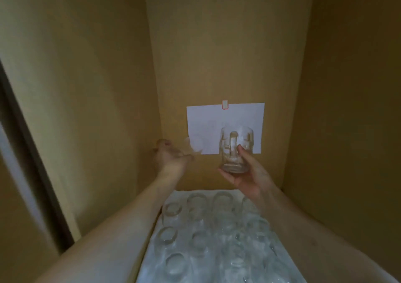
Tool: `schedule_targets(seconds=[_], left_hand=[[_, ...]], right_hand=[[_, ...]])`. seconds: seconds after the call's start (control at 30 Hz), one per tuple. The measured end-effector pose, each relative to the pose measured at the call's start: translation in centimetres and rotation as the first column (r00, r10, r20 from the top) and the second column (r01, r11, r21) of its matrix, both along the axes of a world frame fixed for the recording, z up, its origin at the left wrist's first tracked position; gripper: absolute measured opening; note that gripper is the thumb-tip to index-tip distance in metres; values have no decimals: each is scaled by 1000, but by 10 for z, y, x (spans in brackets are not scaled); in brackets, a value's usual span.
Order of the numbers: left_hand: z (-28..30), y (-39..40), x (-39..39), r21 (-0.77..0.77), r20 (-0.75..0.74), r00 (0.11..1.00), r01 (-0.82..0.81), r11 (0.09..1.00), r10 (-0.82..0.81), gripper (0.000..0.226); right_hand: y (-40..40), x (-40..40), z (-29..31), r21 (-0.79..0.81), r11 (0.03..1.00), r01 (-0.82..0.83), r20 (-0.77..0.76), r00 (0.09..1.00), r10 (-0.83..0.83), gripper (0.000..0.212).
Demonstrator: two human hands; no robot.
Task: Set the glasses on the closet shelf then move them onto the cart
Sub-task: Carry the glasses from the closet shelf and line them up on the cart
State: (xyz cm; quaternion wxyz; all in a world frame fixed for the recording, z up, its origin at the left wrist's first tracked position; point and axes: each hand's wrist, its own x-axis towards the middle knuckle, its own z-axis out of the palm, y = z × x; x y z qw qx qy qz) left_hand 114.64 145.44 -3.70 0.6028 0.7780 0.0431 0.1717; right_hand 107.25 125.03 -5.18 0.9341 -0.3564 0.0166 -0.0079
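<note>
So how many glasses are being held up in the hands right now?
2: a handled mug gripped by the right hand, and a blurred glass in the left hand. More glasses stand on the tray below.

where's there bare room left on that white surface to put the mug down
Little shows. The white surface is crowded with rows of glasses. Bare bits: the far strip by the back wall and the left edge. The right hand holds the mug; the left hand a blurred glass.

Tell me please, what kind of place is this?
Probably the inside of a wooden closet: plain brown walls close in on three sides, a white-lined shelf carries rows of glasses, and a paper sheet hangs on the back wall.
</note>
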Motion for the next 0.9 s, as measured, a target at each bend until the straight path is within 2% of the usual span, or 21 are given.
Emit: schedule_targets(seconds=[0.13,0.17,0.2,0.3,0.37,0.43,0.53,0.57,0.63,0.7,0.77,0.9], left_hand=[[12,-11,-29,-189,-61,986,138,972,-152,121],[15,-14,-37,-224,-50,982,165,961,-180,123],[19,-17,-46,-262,-36,979,183,947,-199,118],[31,-20,-78,-350,-17,958,262,899,-285,83],[34,-19,-95,-416,12,938,321,851,-347,77],[33,-15,-108,-460,22,911,375,805,-412,75],[23,-13,-133,-517,-21,872,409,752,-489,100],[18,-13,-142,-541,-20,860,419,729,-510,102],[10,-13,-160,-586,-4,830,449,674,-557,92],[4,-15,-177,-615,-11,793,474,629,-609,93],[-2,-16,-192,-580,-20,763,518,629,-647,101],[-6,-28,-217,-485,-1,747,581,654,-664,87]], right_hand=[[-1,-38,15,-82,995,56,8,998,-55,49],[0,-46,18,-122,990,74,7,997,-74,52],[1,-57,23,-159,983,91,3,996,-91,54],[5,-82,28,-179,978,111,-1,994,-113,60],[7,-99,29,-183,976,117,15,993,-116,61],[11,-118,28,-185,975,119,31,993,-115,61],[16,-146,22,-193,973,129,25,992,-127,64],[17,-154,19,-199,970,137,24,991,-135,65],[18,-172,11,-220,964,150,29,989,-147,66],[18,-189,5,-245,957,159,25,987,-158,63],[19,-203,0,-248,953,174,17,984,-175,57],[11,-228,-8,-144,972,184,-1,983,-186,57]])
